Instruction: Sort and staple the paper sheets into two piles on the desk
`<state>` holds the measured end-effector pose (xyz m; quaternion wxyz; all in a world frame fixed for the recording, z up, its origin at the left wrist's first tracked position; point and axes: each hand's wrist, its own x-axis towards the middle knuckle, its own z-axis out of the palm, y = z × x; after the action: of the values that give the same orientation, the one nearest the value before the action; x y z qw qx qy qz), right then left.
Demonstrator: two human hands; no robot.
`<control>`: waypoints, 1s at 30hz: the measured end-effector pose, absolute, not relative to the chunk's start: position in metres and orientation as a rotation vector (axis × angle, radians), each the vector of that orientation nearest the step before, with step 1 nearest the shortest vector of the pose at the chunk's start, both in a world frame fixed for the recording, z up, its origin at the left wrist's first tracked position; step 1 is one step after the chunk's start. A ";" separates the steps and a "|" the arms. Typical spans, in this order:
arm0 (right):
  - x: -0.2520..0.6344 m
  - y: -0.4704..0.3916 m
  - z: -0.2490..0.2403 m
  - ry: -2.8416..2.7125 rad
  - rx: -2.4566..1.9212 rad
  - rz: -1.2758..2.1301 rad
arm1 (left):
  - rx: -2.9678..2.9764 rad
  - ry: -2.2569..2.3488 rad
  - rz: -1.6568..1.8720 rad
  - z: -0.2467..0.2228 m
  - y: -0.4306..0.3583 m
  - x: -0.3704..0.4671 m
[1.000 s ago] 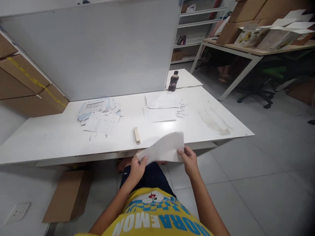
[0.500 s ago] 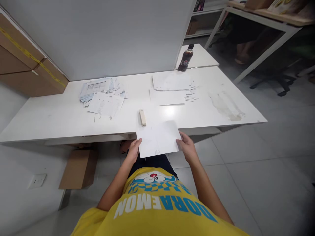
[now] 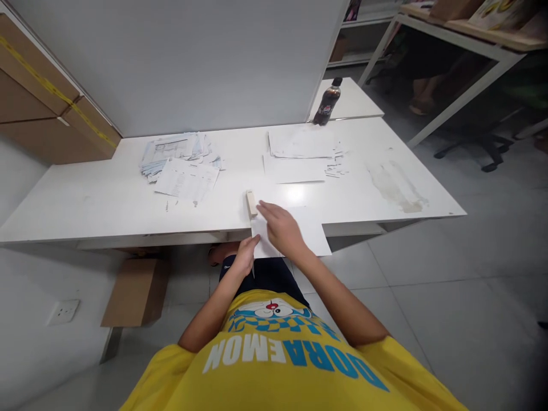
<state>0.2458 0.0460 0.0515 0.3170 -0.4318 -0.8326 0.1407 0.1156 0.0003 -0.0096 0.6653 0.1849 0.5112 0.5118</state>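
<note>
My left hand pinches the left edge of a white sheet of paper, which juts out over the table's front edge. My right hand is above the sheet, fingers stretched toward a small cream-coloured stapler. The fingertips are right beside the stapler's right side; whether they touch it I cannot tell. Part of the sheet is hidden under my right hand. The stapler lies on the white table, just beyond the sheet's far left corner.
Printed papers lie in a messy pile on the left. Blank-looking sheets are stacked at the back, beside paper scraps. A cola bottle stands behind them. Cardboard boxes fill the left corner. A person's foot shows under another table.
My right hand has let go of the sheet's right edge and moved left and forward to the stapler. The sheet has shifted right, still in my left hand.
</note>
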 end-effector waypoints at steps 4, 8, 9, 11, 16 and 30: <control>0.207 0.053 0.025 -2.301 -1.207 0.215 | 0.422 1.153 1.227 -0.017 0.000 0.117; 0.197 0.045 0.001 -2.247 -1.276 0.086 | 0.452 1.138 1.281 -0.023 -0.001 0.115; 0.196 0.045 0.000 -2.251 -1.290 0.085 | 0.447 1.140 1.283 -0.023 -0.001 0.115; 0.198 0.048 0.003 -2.272 -1.310 0.125 | 0.425 1.140 1.271 -0.019 -0.001 0.115; 0.212 0.063 0.030 -2.333 -1.263 0.298 | 0.357 1.115 1.178 -0.003 -0.005 0.116; 0.278 -0.007 0.060 -2.433 -0.930 0.261 | 0.648 1.201 1.077 0.026 -0.042 0.066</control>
<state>0.2777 -0.0068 0.0599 0.2589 -0.3433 -0.8977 0.0964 0.0656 -0.0424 0.0258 0.6454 0.2848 0.5276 0.4733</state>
